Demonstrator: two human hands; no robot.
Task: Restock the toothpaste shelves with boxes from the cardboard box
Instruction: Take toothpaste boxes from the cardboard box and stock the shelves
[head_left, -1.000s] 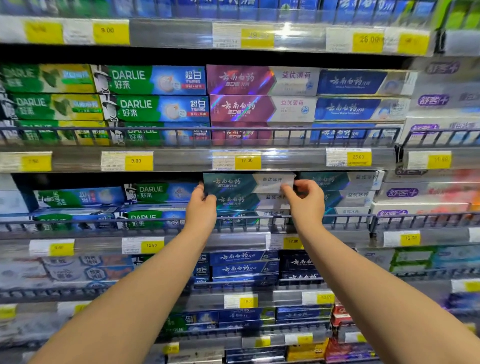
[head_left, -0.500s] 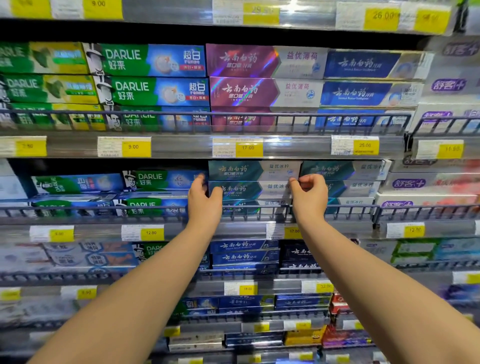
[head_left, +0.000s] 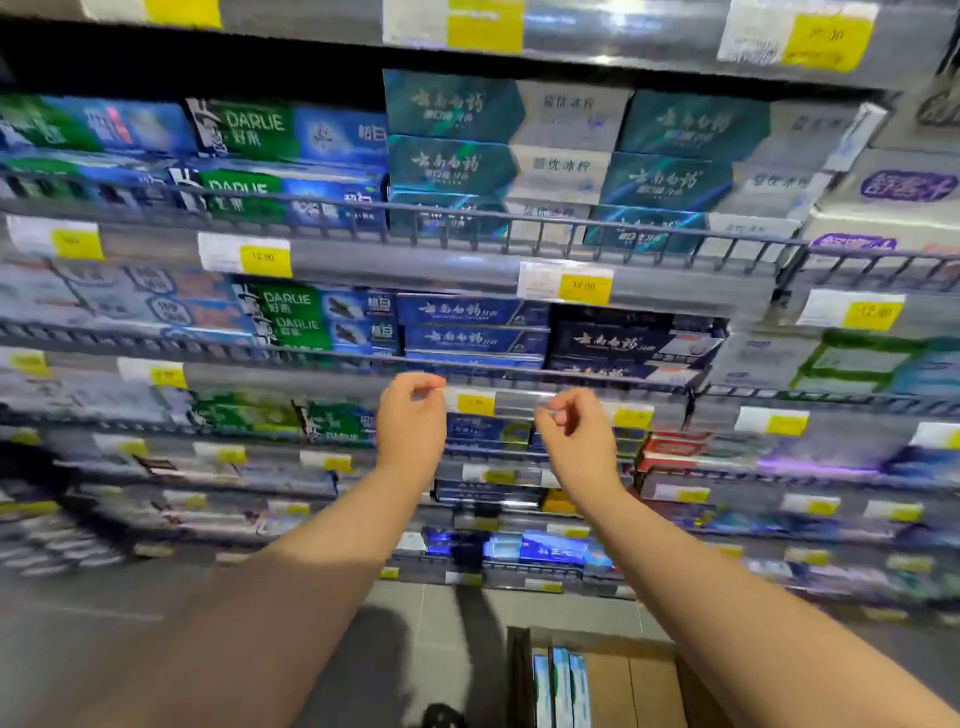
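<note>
A stack of teal-and-white toothpaste boxes (head_left: 498, 140) lies on an upper shelf behind a wire rail (head_left: 467, 218). Both my hands hang in front of a lower shelf, well below that stack. My left hand (head_left: 410, 421) and my right hand (head_left: 576, 431) have loosely curled fingers and hold nothing. An open cardboard box (head_left: 623, 675) stands on the floor at the bottom of the view, with several upright toothpaste boxes (head_left: 561, 686) inside it.
Shelves of toothpaste fill the view: green Darlie boxes (head_left: 291, 130) to the left, dark blue boxes (head_left: 472, 327) in the middle, white and purple ones (head_left: 904, 187) to the right. Yellow price tags (head_left: 582, 283) line the shelf edges. Grey floor tiles (head_left: 441, 608) lie below.
Both hands have let go of the teal box, now on top of its stack, and have dropped down away from the shelf. The view has tilted down, showing the floor and cardboard box.
</note>
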